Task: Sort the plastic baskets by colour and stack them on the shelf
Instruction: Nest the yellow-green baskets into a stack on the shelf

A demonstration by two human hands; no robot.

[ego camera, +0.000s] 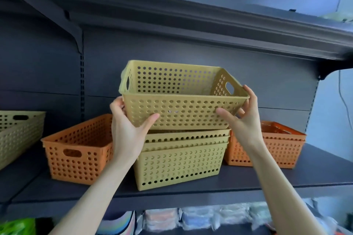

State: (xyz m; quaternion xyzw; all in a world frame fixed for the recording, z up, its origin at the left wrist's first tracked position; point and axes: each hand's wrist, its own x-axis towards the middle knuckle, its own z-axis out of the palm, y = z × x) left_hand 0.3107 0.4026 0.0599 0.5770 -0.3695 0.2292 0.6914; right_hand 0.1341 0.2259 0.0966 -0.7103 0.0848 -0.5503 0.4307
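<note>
Baskets of yellow plastic (pixel 179 160) stood stacked at the middle of the shelf (pixel 286 177), and another yellow basket (pixel 181 105) hung tilted just over them. The left hand (pixel 128 131) gripped its left end with the thumb across the front wall, while the right hand (pixel 246 120) curled round its right end. An orange basket (pixel 76 154) stood left of the stack, nested orange baskets (pixel 278 149) right of it.

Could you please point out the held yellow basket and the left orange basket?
held yellow basket (pixel 179 112): head view, front wall between the hands.
left orange basket (pixel 76 168): head view, end wall below the handle slot.
</note>
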